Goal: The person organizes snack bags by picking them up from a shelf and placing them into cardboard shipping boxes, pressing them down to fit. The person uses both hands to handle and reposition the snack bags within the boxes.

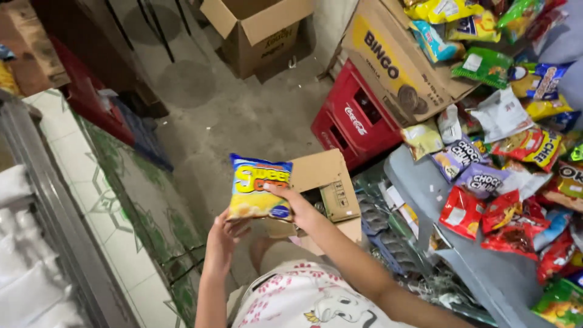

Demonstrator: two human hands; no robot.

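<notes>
Above the concrete floor (243, 115), between a tiled counter (115, 206) on my left and a heap of snack packets (516, 182) on my right, I hold 1 yellow-and-blue snack bag (260, 187) upright in 2 hands. My left hand (221, 237) grips its lower left corner from below, fingers closed on the edge. My right hand (297, 209) clamps its right side, thumb lying across the front. Just behind the bag sits a small open cardboard box (325, 188). Beyond it stands a red bottle crate (355, 118), touching a large tilted carton (395, 61) filled with more packets. A further open box (258, 27) rests well apart, near the top.
</notes>
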